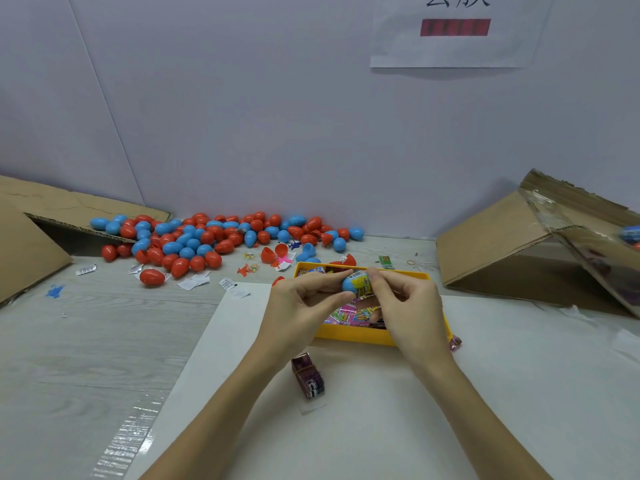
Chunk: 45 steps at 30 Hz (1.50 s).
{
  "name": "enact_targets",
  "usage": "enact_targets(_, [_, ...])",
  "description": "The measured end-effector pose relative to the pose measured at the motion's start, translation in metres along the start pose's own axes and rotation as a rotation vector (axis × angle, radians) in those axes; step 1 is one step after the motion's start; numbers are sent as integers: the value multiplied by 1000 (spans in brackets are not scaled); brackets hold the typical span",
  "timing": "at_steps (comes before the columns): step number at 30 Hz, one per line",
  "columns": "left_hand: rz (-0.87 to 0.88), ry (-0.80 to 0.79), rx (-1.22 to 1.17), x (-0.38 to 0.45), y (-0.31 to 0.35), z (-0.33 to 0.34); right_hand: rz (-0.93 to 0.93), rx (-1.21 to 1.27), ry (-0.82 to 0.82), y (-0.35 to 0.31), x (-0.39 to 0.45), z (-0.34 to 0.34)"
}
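Note:
A blue plastic egg (349, 284) with a yellow printed label wrapped round it is held between both hands above a yellow tray (353, 334). My left hand (304, 303) pinches the egg's left end between thumb and fingers. My right hand (405, 303) grips the labelled right end with curled fingers. The tray holds several colourful printed labels (349, 313), partly hidden by my hands.
A heap of red and blue eggs (207, 237) lies by the back wall, with open halves, small toys and paper slips scattered before it. A banded stack of labels (308, 375) lies on the white sheet (381, 427). Cardboard boxes stand at left (31, 247) and right (519, 244).

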<state>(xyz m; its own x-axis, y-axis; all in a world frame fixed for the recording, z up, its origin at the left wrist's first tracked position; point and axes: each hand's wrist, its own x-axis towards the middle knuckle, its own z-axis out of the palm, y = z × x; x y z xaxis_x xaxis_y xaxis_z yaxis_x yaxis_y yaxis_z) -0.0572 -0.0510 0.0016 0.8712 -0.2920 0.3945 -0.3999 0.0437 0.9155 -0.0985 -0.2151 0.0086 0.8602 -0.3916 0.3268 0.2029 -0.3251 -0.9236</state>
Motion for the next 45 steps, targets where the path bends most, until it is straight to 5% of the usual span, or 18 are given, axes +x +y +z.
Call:
enact_targets(12, [-65, 17, -29, -1, 3, 3, 76, -12, 7, -2, 0, 1])
enact_targets(23, [19, -10, 72, 3, -7, -7, 180, 148, -214, -3, -1, 2])
enact_targets(27, [6, 30, 129, 0, -2, -5, 382, 411, -218, 3, 9, -5])
enact_targets(30, [-11, 136, 199, 1, 0, -7, 584, 936, -134, -7, 42, -35])
enact_targets(34, [-24, 181, 207, 3, 0, -10, 443, 1316, 209, -27, 101, -103])
enact_targets(37, [-26, 174, 239, 2, 0, -9, 404, 1222, 264, -23, 117, -122])
enact_targets(45, [79, 274, 537, 3, -7, -14, 377, 392, -78, 25, 54, -34])
